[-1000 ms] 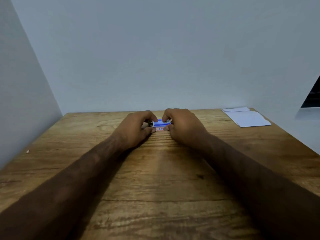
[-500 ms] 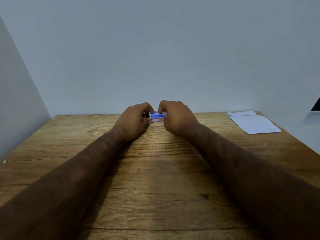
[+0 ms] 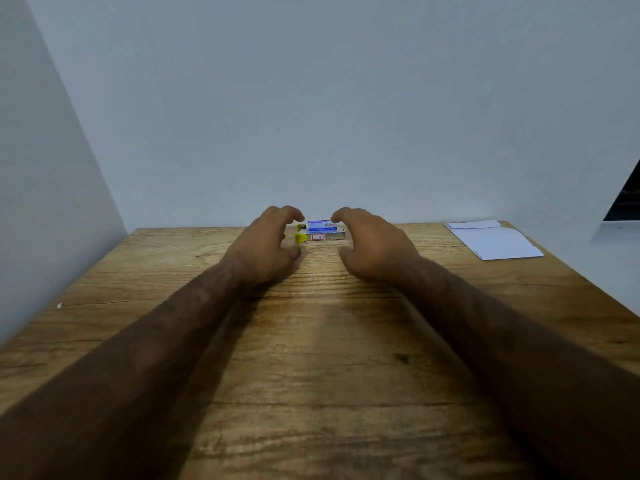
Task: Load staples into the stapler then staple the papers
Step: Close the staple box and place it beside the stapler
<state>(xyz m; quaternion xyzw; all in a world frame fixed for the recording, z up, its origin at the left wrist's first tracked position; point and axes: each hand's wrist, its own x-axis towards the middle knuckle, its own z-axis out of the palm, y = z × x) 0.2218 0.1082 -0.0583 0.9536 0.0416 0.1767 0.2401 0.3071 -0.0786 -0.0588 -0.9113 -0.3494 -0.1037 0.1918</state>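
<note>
A small stapler (image 3: pixel 323 236) with a metal body and a yellow end lies at the far middle of the wooden table (image 3: pixel 311 341). A blue staple box (image 3: pixel 322 225) rests on top of it. My left hand (image 3: pixel 268 242) curves around the stapler's yellow end without touching it, fingers apart. My right hand (image 3: pixel 370 242) is cupped at the right end; its fingertips are at the box's right corner, and I cannot tell whether they touch. White papers (image 3: pixel 493 239) lie at the far right of the table.
Grey walls close the table at the back and on the left. A dark object (image 3: pixel 628 199) shows at the right edge of view. A tiny white speck (image 3: pixel 59 305) lies near the table's left edge.
Both hands have spread apart from the stapler and box, which they pinched before. The yellow end is now uncovered. The view has shifted slightly.
</note>
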